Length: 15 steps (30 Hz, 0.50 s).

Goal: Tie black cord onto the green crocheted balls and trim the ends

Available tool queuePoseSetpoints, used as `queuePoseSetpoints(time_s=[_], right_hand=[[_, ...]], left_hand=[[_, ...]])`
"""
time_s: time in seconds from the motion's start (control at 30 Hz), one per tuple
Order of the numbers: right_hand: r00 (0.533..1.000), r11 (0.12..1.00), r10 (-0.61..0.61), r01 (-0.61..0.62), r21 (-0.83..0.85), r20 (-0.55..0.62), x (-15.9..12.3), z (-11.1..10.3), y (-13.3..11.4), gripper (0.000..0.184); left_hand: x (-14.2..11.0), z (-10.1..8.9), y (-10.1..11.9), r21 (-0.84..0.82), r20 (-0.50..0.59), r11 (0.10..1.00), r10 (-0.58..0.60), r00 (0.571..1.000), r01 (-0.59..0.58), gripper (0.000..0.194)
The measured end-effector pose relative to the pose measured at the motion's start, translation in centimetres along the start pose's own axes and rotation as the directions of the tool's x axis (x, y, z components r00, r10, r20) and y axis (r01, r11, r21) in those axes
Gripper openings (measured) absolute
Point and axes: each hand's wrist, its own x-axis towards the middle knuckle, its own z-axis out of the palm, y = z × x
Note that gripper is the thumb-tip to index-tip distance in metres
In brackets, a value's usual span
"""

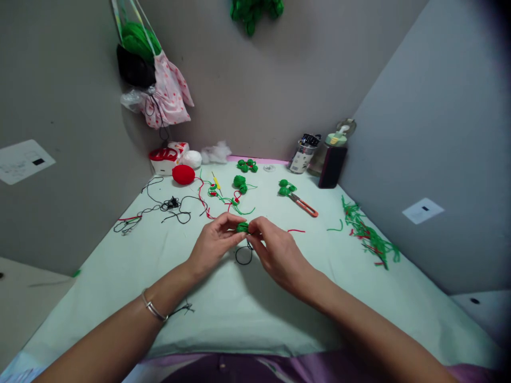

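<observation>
Between the fingertips of both hands is a small green yarn ball (pixel 241 227), held above the middle of the table. My left hand (pixel 215 238) pinches it from the left, thumb below and fingers above. My right hand (pixel 273 247) is closed at its right side, thumb and fingers pressed together there. A black cord (pixel 244 255) hangs in a loop beneath the ball; the right fingers hide where it joins. Just beyond the hands lie red and green yarn pieces (pixel 236 201), a pair of green yarn balls (pixel 240 183) and a yellow-handled crochet hook (pixel 216 182).
Black cord (pixel 171 203) lies tangled at left, near a red yarn ball (pixel 183 174). An orange cutter (pixel 304 205) lies right of centre, beside green balls (pixel 284 190). Yarn scraps (pixel 369 234) line the right edge. A phone (pixel 332 167) leans on a pump bottle (pixel 337 138) by a pen cup (pixel 302 158).
</observation>
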Motion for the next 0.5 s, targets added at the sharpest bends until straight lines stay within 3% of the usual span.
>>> queuePoseSetpoints(time_s=[0.17,0.27,0.37,0.43,0.5], right_hand=[[0.981,0.915,-0.186,0.191,-0.354,0.051,-0.1,0.3,0.4,0.021],[0.948,0.892,-0.303,0.248,-0.377,-0.095,-0.2,-0.4,-0.3,0.022],[0.936,0.970,-0.241,0.228,-0.081,-0.257,0.0,-2.3,-2.4,0.016],[0.969,0.963,-0.068,0.126,0.239,-0.236,0.3,-4.3,-3.7,0.013],[0.986,0.893,0.045,0.031,0.450,-0.158,0.6,-6.9,-4.3,0.014]], left_hand=[[0.1,0.1,-0.4,0.081,-0.019,0.996,0.051,0.999,-0.049,0.021],[0.2,0.1,-0.4,0.129,-0.012,0.989,0.080,0.997,-0.078,0.019],[0.2,-0.1,-0.3,0.163,0.007,0.983,0.081,0.997,-0.081,0.017],[0.2,-0.3,-0.3,0.164,0.012,0.985,0.054,0.998,-0.056,0.018],[0.2,-0.5,-0.4,0.177,0.004,0.983,0.041,0.999,-0.041,0.021]])
